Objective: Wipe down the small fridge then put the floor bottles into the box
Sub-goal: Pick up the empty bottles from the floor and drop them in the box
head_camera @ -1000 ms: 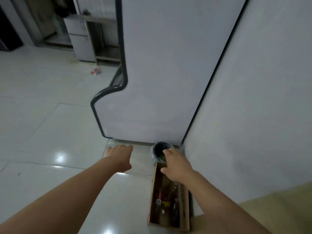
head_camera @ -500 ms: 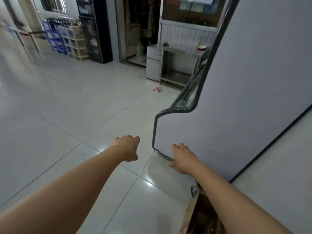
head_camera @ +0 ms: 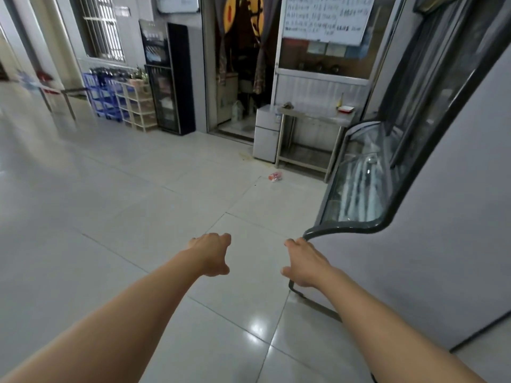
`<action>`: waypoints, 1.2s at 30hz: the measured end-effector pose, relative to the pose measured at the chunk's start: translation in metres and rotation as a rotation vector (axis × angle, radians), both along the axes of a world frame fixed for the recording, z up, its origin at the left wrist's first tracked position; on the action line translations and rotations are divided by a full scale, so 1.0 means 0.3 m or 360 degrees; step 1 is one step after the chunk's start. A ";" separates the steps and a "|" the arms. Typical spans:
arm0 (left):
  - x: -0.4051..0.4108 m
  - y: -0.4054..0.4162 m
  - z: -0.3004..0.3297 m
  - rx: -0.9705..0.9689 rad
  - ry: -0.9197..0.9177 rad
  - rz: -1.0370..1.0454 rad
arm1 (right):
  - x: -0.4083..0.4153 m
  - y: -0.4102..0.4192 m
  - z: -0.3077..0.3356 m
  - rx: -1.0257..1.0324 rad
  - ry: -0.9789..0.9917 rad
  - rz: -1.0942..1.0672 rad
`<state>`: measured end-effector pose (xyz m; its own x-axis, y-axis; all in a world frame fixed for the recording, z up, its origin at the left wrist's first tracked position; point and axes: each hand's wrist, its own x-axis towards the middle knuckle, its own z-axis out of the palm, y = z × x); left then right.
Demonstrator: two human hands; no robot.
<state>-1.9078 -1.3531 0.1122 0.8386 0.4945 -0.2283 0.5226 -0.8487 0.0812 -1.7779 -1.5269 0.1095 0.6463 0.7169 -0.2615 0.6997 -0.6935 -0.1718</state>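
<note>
2 hands (head_camera: 211,254) (head_camera: 304,262), 1 small fridge (head_camera: 266,135), 1 floor bottle (head_camera: 275,176) (prob.), 1 steel table (head_camera: 315,114), 1 display case (head_camera: 356,178).

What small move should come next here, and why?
Probably walk toward the bottle lying on the floor ahead: both the left hand and right hand hold nothing, and it lies out of reach near the small fridge.
</note>
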 end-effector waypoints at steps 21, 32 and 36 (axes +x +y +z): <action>0.668 1.218 0.080 -0.0018 -0.0028 0.0084 | 0.729 1.242 0.053 0.0007 -0.0033 0.0008; 1.261 1.914 0.029 -0.0012 -0.0031 -0.0116 | 1.241 1.860 0.046 0.0010 -0.0068 -0.0195; 1.498 2.161 0.058 -0.0003 0.0009 -0.0237 | 1.416 2.073 0.049 0.0020 -0.0050 -0.0316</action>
<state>-1.4583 -0.7047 0.1296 0.9013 0.3643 -0.2344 0.3914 -0.9167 0.0803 -1.3531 -0.9049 0.1241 0.7830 0.5775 -0.2311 0.5545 -0.8164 -0.1616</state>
